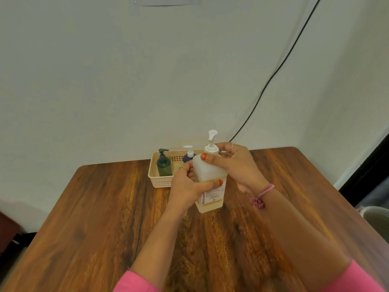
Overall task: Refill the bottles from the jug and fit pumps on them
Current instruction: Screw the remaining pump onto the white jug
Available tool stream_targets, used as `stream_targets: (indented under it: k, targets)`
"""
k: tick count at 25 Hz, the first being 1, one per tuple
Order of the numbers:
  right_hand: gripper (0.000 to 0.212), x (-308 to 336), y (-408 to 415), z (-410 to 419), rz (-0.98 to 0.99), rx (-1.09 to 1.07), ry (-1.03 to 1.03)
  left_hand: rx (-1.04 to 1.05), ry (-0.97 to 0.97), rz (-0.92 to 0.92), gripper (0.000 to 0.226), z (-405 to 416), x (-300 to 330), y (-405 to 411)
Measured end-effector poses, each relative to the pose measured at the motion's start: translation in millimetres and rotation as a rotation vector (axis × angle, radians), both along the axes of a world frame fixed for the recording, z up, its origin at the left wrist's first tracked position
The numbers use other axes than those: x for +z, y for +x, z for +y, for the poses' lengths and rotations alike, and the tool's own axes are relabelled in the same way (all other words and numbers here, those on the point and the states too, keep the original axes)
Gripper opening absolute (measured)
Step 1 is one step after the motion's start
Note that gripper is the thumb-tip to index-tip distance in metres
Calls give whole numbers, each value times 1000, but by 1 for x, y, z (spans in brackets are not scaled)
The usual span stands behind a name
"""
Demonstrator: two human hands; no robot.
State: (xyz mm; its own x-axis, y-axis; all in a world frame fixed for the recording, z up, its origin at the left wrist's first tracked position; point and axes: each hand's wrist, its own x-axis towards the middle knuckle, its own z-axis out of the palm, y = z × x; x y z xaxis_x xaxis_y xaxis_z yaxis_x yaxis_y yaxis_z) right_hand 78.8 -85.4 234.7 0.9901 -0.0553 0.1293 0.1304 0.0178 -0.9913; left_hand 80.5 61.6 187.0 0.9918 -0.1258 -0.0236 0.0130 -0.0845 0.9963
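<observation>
A translucent white square bottle (207,172) with a printed label stands tilted on the wooden table (105,218), a little pale liquid at its bottom. A white pump (211,140) sits in its neck. My left hand (187,188) grips the bottle's body from the left, thumb across the front. My right hand (233,163) wraps the bottle's shoulder and the pump collar from the right. Behind, a cream basket (161,183) holds a dark green pump bottle (164,164) and a blue bottle (188,158) with a white pump. No jug is in view.
The table stands against a pale wall; a black cable (273,74) runs down the wall to the table's back edge. A grey-white bin (376,218) is off the table's right side. A dark object lies at the far left edge.
</observation>
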Motion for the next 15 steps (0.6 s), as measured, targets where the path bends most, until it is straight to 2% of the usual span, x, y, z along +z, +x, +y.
stream_targets:
  k: [5,10,12,15]
  targets:
    - [41,2,2,-12,76,185,4,-13,4,13,84,-3,-2,1]
    - [38,-8,0,-10,16,84,80,-49,-26,14,76,-8,-3,4]
    - [51,-12,-1,-16,20,128,111,-52,-58,12,78,-10,-6,6]
    - [80,-23,-5,-38,145,156,83,-45,-117,23,72,-12,-13,9]
